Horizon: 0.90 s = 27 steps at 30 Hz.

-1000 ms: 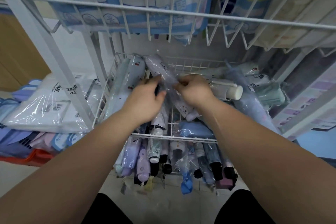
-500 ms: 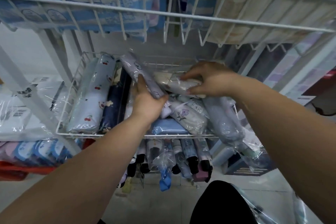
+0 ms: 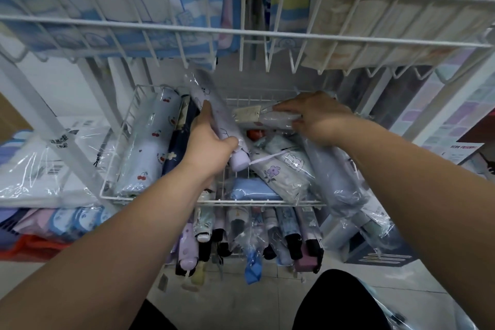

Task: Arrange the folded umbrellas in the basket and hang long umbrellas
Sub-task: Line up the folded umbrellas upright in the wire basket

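The white wire basket [image 3: 117,190] serves as the landmark. Outside it to the left lie flat plastic-wrapped packages [image 3: 34,169] on a lower pile. Inside the basket, against its left wall, lies a pale blue folded umbrella with cherry prints [image 3: 152,147], and a dark navy folded umbrella [image 3: 179,147] lies just beside it, toward the basket's middle.

Near the basket's middle, the left hand [image 3: 209,142] grips a lilac folded umbrella [image 3: 214,112] in clear wrap; the fingers curl around its lower part, the thumb pressing near the rounded handle end, and the umbrella tilts up toward the basket's back left.

At the basket's back, the right hand [image 3: 318,118] rests on a wrapped pale umbrella with a paper tag [image 3: 267,118], lying crosswise; the fingers are curled over it, index finger stretched along its top. Whether they pinch it tightly I cannot tell.

Below that hand, in the basket's right half, lie a white umbrella with a purple flower print [image 3: 278,171], a blue folded one [image 3: 254,190] at the front rim, and a grey-lilac umbrella [image 3: 337,182] hanging over the right front corner.

Under the basket hang more wrapped umbrellas [image 3: 257,236], handles down. Above it runs a wire shelf [image 3: 241,8] holding patterned goods.
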Motion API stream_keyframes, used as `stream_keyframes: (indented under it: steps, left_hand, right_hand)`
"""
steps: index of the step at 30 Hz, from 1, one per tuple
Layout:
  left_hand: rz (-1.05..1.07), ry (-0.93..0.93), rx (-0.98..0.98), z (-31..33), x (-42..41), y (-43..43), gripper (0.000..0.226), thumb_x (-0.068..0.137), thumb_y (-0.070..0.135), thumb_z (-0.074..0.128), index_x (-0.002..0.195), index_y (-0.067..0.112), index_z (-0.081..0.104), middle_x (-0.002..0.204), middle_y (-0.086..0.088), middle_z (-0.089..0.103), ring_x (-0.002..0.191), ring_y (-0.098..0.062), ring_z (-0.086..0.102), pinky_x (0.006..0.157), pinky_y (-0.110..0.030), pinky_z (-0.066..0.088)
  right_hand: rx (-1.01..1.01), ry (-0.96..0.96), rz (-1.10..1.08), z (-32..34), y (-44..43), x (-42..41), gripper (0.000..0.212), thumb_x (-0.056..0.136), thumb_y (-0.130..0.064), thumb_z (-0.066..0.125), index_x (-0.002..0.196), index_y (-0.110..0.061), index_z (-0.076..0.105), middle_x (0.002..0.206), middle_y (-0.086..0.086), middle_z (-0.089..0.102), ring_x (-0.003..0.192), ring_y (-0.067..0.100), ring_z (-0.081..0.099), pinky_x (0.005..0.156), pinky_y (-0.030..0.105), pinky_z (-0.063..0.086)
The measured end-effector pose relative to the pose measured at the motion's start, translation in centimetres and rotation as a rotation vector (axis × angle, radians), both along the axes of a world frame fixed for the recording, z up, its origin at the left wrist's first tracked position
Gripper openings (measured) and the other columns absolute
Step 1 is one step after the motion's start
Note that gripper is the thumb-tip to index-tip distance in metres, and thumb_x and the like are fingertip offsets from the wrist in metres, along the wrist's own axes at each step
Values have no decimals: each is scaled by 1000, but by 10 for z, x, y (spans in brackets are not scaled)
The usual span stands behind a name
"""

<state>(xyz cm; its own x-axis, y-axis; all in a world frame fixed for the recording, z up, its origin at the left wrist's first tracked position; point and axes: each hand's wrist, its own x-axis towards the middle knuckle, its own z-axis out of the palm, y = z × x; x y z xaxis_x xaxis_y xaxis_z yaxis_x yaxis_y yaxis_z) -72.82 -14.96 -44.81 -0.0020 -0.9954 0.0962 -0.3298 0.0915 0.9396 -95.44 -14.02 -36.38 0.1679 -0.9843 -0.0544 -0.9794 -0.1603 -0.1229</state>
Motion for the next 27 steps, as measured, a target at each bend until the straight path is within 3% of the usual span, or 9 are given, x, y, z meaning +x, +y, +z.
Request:
stream_keyframes:
  steps: [2, 4, 8, 11, 16, 18, 21, 24, 27]
  left_hand:
    - [0, -51, -41, 9, -1, 0, 99, 83, 4, 69, 161, 24, 12, 160, 0, 29, 131, -10, 41, 95, -11, 37]
    - [-18, -120, -98, 14, -3, -1, 100, 83, 6, 71, 161, 25, 11, 164, 0, 22, 144, -15, 32, 104, -17, 30]
    - [-99, -253, -70, 13, -12, 3, 100, 79, 13, 74, 160, 23, 17, 160, -5, 26, 143, -20, 33, 106, -21, 30]
    - [-147, -275, -20, 1, -22, 8, 97, 75, 21, 73, 159, 20, 24, 158, -8, 30, 144, -25, 35, 118, -35, 33]
    - [-167, -333, -20, -7, -24, 11, 98, 80, 20, 76, 160, 17, 20, 159, -11, 26, 145, -27, 33, 121, -38, 29]
    - [-199, -368, -25, -6, -23, 12, 98, 83, 24, 78, 160, 17, 17, 161, -11, 25, 147, -27, 29, 120, -32, 24]
    - [-196, -438, -39, -6, -19, 14, 96, 83, 30, 79, 158, 16, 21, 160, -12, 27, 146, -28, 32, 115, -31, 28]
    - [-136, -511, -65, -5, -13, 15, 93, 76, 37, 83, 151, 12, 34, 155, -13, 34, 139, -30, 41, 110, -35, 36]
    - [-150, -576, -90, -5, -10, 14, 93, 76, 43, 83, 149, 10, 36, 154, -14, 37, 138, -31, 42, 110, -37, 37]
  right_hand:
    - [-5, 20, 6, 1, 1, 2, 55, 99, -20, 54, 147, -42, 43, 153, 2, 42, 138, 25, 37, 105, 22, 24]
    - [7, 67, -6, -1, 5, 1, 64, 94, -33, 62, 150, -46, 34, 159, 2, 30, 143, 27, 27, 108, 26, 20]
    - [85, 131, -95, -6, 17, -4, 122, 64, -54, 86, 153, -52, 2, 166, 7, 4, 148, 41, 20, 114, 45, 32]
    - [24, 122, -198, -4, 28, -8, 136, 58, -53, 89, 153, -50, -8, 159, 21, 20, 141, 45, 32, 110, 47, 41]
    - [-31, 163, -276, -17, 44, -11, 125, 65, -61, 79, 156, -33, -1, 119, 14, 65, 110, 36, 62, 87, 37, 54]
    - [7, 79, -336, -21, 47, -12, 119, 72, -50, 77, 157, -26, -2, 120, 15, 65, 110, 36, 62, 85, 35, 51]
    - [-36, -186, -407, -20, 51, -21, 98, 76, -35, 76, 154, -20, 18, 127, 18, 61, 116, 37, 59, 88, 36, 50]
    - [-158, -307, -469, -19, 63, -31, 79, 76, -34, 76, 144, -23, 38, 116, 13, 65, 108, 36, 62, 75, 30, 42]
    - [-314, -474, -520, -12, 78, -34, 68, 75, -34, 77, 136, -29, 48, 111, 5, 67, 103, 31, 64, 76, 28, 43]
